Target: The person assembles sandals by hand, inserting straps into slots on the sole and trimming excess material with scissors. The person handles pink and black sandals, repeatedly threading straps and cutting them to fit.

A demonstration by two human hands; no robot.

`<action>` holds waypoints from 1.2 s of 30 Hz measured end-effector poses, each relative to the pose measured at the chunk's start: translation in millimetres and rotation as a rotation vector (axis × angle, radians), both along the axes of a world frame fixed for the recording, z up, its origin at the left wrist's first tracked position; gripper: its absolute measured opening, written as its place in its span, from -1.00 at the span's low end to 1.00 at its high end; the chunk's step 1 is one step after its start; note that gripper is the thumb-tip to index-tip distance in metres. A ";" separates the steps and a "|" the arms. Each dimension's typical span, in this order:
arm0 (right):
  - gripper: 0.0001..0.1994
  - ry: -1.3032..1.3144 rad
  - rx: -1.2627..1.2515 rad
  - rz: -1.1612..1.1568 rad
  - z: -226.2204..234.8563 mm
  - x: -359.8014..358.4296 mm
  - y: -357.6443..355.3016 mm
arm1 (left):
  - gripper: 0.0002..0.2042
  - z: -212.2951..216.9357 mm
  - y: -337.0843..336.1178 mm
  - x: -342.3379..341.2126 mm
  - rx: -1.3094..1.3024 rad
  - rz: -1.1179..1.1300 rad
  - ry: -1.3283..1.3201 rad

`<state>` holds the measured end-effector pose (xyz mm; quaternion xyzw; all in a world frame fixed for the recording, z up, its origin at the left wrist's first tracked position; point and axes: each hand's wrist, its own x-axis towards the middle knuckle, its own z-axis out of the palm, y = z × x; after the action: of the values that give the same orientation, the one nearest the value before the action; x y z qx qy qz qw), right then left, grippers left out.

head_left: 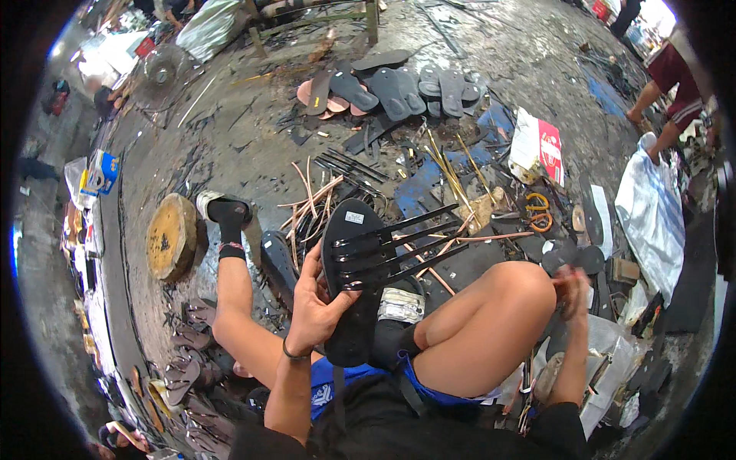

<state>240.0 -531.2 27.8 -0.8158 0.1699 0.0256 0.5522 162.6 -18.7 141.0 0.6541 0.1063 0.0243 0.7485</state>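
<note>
Fingers of my left hand [318, 303] curl around the near edge of a black sandal sole [354, 280], thumb pressed on its face, so that hand is clamped on it and holds it up in front of my lap, tilted with its toe end away from me. Several black straps [402, 241] are fixed to the sole and fan out to the right, over my raised right knee [491, 322]. My right hand [571, 290] sits beyond that knee, low on the right, blurred; I cannot tell whether its fingers are apart or together, or whether they hold anything. My left leg stretches forward, its foot in a black sock [228, 222], just beside a round wooden block [170, 236]. Past the sole, loose thin strips [318, 195] lie scattered on the dirty floor [253, 130]. Orange-handled scissors [539, 211] lie to the right among scraps. Farther off, a row of dark soles [406, 88] lies spread out.
</note>
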 end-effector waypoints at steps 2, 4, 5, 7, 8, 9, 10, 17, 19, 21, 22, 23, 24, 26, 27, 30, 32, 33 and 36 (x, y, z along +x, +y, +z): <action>-0.66 -0.160 -0.158 -0.146 95.8 8.8 33.1 | -0.19 6.2 -0.9 -10.5 0.004 0.015 -0.012; -0.62 -0.203 -0.342 0.075 179.4 -3.3 60.6 | -0.19 13.9 -0.8 -17.1 0.017 0.009 -0.028; -0.57 -0.351 -0.411 0.284 196.2 -4.4 85.4 | -0.19 19.1 -0.2 -21.8 0.042 0.018 -0.035; -0.44 -0.558 -0.551 0.674 218.0 -5.1 144.6 | -0.18 19.1 8.1 -36.6 0.053 0.011 -0.098; -0.36 -0.615 -0.635 0.846 227.7 -5.5 169.7 | -0.17 18.3 11.8 -41.3 0.045 0.003 -0.132; -0.29 -0.656 -0.690 0.888 225.2 -7.8 186.7 | -0.17 18.7 13.1 -46.3 0.028 0.019 -0.127; -0.23 -0.695 -0.744 0.923 216.6 -10.0 199.1 | -0.17 22.0 12.7 -50.3 0.014 0.027 -0.122; -0.27 -0.878 -0.857 0.942 205.3 -19.1 241.4 | -0.15 37.4 25.3 -77.2 -0.038 0.008 -0.073; -0.31 -0.900 -0.863 0.963 207.9 -20.8 249.6 | -0.14 39.0 29.6 -82.5 -0.035 -0.014 -0.052; -0.32 -0.876 -0.887 0.982 212.1 -24.2 253.4 | -0.13 38.1 32.5 -87.0 -0.054 -0.037 -0.044; -0.33 -0.882 -0.868 0.990 211.9 -25.2 253.8 | -0.13 37.2 33.0 -89.4 -0.073 -0.048 -0.048; -0.33 -0.888 -0.848 0.998 211.2 -25.5 254.1 | -0.12 36.8 33.4 -91.8 -0.092 -0.059 -0.051; -0.34 -0.887 -0.833 1.008 211.2 -25.2 255.0 | -0.12 35.9 35.1 -92.7 -0.087 -0.076 -0.064; -0.29 -0.893 -0.803 1.029 211.7 -23.8 257.1 | -0.12 35.3 38.0 -93.2 -0.074 -0.109 -0.089; -0.26 -0.896 -0.787 1.039 212.0 -23.0 257.8 | -0.12 35.2 37.7 -92.8 -0.097 -0.108 -0.090; -0.35 -0.853 -0.783 1.081 216.9 -23.3 258.9 | -0.12 36.3 37.3 -92.2 -0.117 -0.112 -0.110; -0.35 -0.868 -0.791 1.073 217.5 -23.8 260.7 | -0.12 38.5 39.0 -92.5 -0.069 -0.125 -0.142; -0.35 -0.876 -0.795 1.069 217.6 -23.7 261.5 | -0.12 39.7 38.5 -92.4 -0.067 -0.115 -0.145; -0.35 -0.876 -0.817 1.054 219.4 -23.9 262.7 | -0.11 40.6 37.2 -92.9 -0.071 -0.089 -0.154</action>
<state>216.1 -268.5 247.2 -0.8625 -0.4748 -0.1039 0.1411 69.7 18.5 181.6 0.6273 0.0202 0.0374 0.7776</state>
